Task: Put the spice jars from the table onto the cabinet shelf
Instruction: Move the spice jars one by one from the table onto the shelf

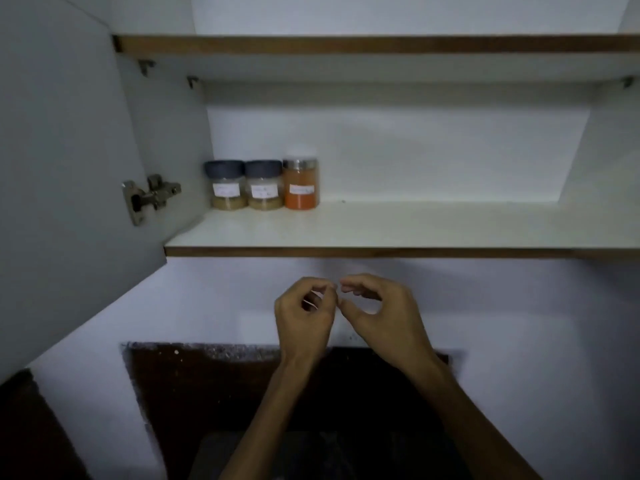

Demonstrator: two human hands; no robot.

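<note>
Three spice jars stand in a row at the back left of the white cabinet shelf [415, 230]. Two have dark grey lids and pale yellow contents: one at the far left [225, 185], one beside it [264, 185]. The third jar [300, 183] has a metal lid and orange powder. All carry white labels. Below the shelf's front edge, my left hand [306, 317] and my right hand [377, 313] hang close together in front of the wall, fingers loosely curled, fingertips almost touching. Neither hand holds a jar.
The open cabinet door [62, 168] stands at the left with its hinge [149, 197]. An upper shelf [346, 45] runs above. To the right of the jars the lower shelf is bare. A dark surface [225, 386] lies below against the white wall.
</note>
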